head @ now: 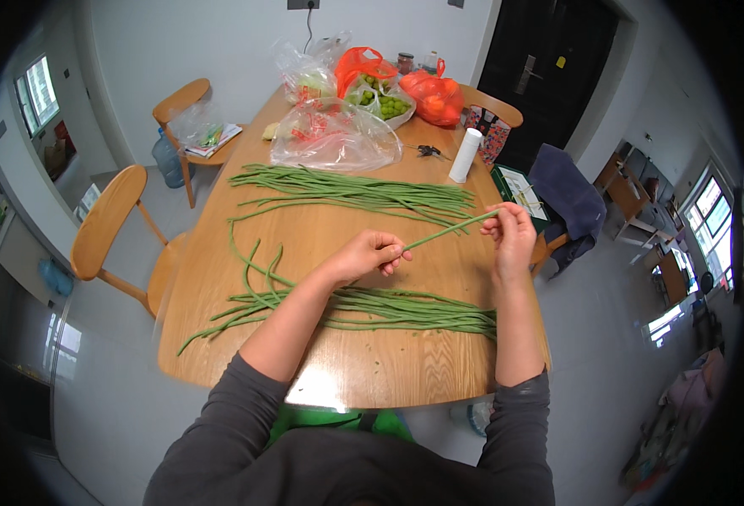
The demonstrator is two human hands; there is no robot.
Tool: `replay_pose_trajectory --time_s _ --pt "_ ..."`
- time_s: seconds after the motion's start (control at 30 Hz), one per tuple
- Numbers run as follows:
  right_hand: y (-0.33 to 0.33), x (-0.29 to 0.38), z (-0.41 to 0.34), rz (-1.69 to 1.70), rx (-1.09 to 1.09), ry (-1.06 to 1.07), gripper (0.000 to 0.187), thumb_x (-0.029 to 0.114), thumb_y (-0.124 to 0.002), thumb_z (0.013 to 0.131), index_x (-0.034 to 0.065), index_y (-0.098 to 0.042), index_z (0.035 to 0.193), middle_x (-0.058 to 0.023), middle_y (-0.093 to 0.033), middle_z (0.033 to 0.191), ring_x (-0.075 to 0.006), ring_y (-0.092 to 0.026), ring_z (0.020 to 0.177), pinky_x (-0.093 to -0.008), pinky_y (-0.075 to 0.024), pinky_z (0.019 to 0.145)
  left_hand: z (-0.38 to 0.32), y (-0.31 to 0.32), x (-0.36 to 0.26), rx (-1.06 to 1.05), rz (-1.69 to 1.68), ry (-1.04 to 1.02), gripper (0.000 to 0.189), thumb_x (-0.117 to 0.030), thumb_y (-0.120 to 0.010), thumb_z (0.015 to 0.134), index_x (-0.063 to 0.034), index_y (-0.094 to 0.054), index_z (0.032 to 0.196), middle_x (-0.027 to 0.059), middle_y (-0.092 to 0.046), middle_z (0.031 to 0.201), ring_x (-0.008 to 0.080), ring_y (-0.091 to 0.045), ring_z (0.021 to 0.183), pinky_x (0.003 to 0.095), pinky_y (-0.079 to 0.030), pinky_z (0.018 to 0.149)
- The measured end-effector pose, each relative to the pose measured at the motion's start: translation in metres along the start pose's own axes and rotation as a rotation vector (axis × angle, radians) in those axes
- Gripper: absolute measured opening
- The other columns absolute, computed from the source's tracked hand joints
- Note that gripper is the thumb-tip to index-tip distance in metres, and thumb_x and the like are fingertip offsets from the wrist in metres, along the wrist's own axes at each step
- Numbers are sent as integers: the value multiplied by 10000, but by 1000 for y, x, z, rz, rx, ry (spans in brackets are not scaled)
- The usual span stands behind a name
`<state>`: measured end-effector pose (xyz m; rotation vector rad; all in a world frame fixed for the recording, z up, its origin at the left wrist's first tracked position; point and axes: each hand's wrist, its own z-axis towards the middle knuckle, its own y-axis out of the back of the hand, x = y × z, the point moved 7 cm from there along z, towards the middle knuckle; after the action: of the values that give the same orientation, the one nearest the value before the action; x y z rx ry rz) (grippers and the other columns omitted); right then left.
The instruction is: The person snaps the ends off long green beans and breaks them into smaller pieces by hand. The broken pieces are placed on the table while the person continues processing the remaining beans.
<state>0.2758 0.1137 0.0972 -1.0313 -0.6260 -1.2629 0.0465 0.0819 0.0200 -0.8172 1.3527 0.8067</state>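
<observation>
Between my two hands a green yardlong bean (451,231) is stretched above the wooden table (207,253). My left hand (375,255) pinches it between thumb and fingers, and the bean seems to run on beneath that wrist toward the left. The fingertips of my right hand (512,234) grip its upper right end. A bundle of long beans (353,190) lies crosswise beyond my hands. Nearer to me, under my forearms, is a second bundle of long beans (410,311), with some ends fanned out to the left. Small green scraps are scattered on the table near my body.
Plastic bags (337,136), a bag of green fruit (392,106) and a red bag of round fruit (434,98) stand at the far end. A white cylinder (466,155) is upright at the right, near dark keys or a small tool (431,152). Wooden chairs (109,221) flank the table.
</observation>
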Motion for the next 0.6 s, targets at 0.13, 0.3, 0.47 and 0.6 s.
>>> replay_pose_trajectory --time_s 0.13,0.3,0.47,0.6 --pt "23 1 16 71 -71 4 93 74 -497 925 -5 -535 955 -92 -615 874 -107 -580 686 -256 -525 644 -17 18 12 -9 -52 86 228 -159 -507 961 29 -634 978 -11 -562 727 66 -518 649 213 -451 620" --pt "58 6 40 104 -109 28 115 73 -507 932 -24 -542 983 -104 -605 914 -120 -579 729 -252 -521 685 -34 42 19 -11 -45 146 219 -144 -516 955 42 -626 993 -3 -569 729 65 -525 656 213 -458 623" --pt "59 22 54 102 -113 57 132 69 -497 941 -36 -541 1008 -111 -603 915 -125 -575 722 -245 -515 678 -45 51 12 34 -57 134 232 -152 -514 956 46 -622 1008 -1 -571 736 63 -531 672 207 -460 643" --pt "72 42 73 95 -129 104 135 67 -497 937 -27 -551 1017 -115 -608 958 -125 -581 747 -255 -509 706 -44 54 13 51 -39 116 241 -160 -507 959 46 -619 1010 2 -577 755 63 -533 686 206 -459 657"
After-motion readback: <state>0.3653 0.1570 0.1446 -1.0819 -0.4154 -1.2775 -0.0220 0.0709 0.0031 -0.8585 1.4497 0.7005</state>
